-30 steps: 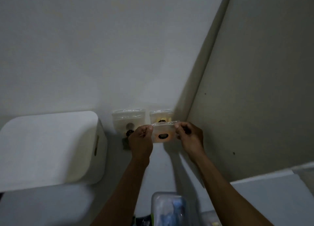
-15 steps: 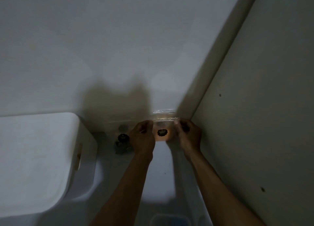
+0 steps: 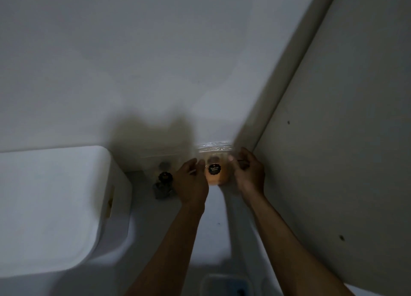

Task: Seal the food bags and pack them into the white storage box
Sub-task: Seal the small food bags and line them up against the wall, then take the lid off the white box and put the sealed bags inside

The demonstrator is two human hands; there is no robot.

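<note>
A clear food bag [image 3: 214, 173] with orange contents and a round black label is held up between my hands near the corner of the walls. My left hand [image 3: 191, 183] pinches its left top edge and my right hand [image 3: 249, 173] pinches its right top edge. Another clear bag [image 3: 215, 147] stands just behind it against the wall. To the left, a further bag with a black label [image 3: 165, 177] stands in shadow. The white storage box [image 3: 57, 206], lid on, fills the left side.
The scene is dim. A side wall [image 3: 333, 140] runs close along the right of my right arm. A clear plastic container [image 3: 224, 284] sits at the bottom edge between my forearms. The white table surface [image 3: 218, 224] shows beneath my arms.
The view has darkened and shifted, so the box moved left in frame. Both hands keep hold of the bag's top edge and stay in about the same place before the wall corner.
</note>
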